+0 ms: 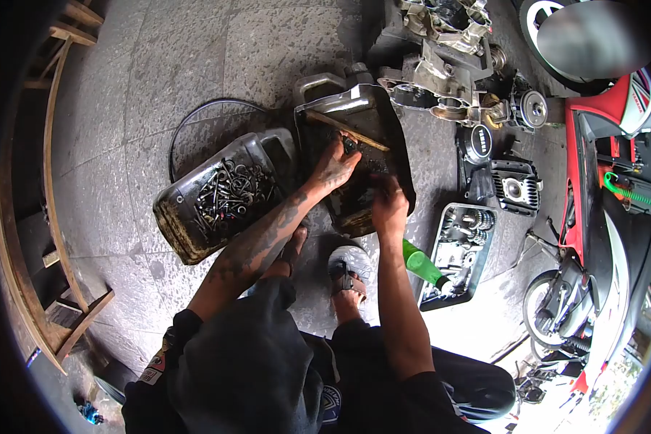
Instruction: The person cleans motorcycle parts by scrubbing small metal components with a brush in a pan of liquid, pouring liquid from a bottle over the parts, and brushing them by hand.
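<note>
My left hand is closed around a small dark part, mostly hidden by the fingers. It is above a black tray cut from a jerrycan, whose inside looks dark and wet. My right hand is over the near right side of the same tray, its fingertips dark and blurred by motion, so whether it holds anything is hidden. A wooden stick lies slanted across the tray, just beyond my left hand.
Left is another cut jerrycan full of bolts and small parts. A green bottle leans by a parts tray at right. Engine casings, a cylinder head and a red and white motorcycle stand farther right; a wooden frame edges the left.
</note>
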`<action>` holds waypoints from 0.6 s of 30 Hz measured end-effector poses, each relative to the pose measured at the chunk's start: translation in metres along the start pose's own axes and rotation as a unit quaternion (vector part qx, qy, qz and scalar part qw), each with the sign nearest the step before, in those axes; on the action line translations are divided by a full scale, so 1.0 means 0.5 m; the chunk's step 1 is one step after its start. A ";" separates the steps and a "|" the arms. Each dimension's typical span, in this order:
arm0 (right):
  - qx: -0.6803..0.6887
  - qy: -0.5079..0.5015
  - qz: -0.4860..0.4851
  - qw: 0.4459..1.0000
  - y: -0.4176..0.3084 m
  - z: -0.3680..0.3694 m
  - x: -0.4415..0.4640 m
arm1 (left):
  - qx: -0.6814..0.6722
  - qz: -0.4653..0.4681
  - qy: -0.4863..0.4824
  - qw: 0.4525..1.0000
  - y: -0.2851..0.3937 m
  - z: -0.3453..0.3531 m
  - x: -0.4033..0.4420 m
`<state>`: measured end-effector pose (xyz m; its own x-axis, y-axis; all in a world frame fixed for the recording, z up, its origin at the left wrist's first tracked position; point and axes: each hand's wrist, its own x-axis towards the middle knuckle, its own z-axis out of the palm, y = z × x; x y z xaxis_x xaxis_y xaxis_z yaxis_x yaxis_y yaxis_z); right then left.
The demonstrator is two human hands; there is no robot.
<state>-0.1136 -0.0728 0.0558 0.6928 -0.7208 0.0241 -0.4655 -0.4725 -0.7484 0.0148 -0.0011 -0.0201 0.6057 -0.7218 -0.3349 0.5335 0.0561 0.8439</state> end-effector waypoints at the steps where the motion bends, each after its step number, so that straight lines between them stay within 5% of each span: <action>1: -0.010 -0.045 -0.060 0.997 0.000 -0.001 0.002 | -0.035 -0.023 -0.003 0.999 0.006 0.003 -0.003; 5: -0.016 -0.105 -0.061 0.992 0.014 0.020 0.006 | 0.023 -0.006 0.092 0.995 0.073 0.032 -0.026; 8: -0.057 -0.024 -0.064 0.996 -0.009 0.049 0.054 | -0.086 -0.053 0.136 0.986 0.100 0.031 -0.025; 10: -0.090 0.017 -0.105 0.990 -0.014 0.076 0.081 | -0.130 -0.091 0.116 0.980 0.104 0.012 -0.031; 12: -0.291 -0.028 -0.145 0.945 0.002 0.106 0.103 | -0.199 -0.121 0.090 0.968 0.109 0.004 -0.030; 18: -0.354 -0.113 -0.091 0.924 0.015 0.099 0.108 | -0.223 -0.075 0.048 0.971 0.091 0.003 -0.018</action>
<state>-0.0524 -0.0902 0.0185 0.8551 -0.5102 -0.0922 -0.5182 -0.8465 -0.1221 0.0324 0.0069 0.0219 0.5415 -0.6789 -0.4959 0.8100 0.2632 0.5241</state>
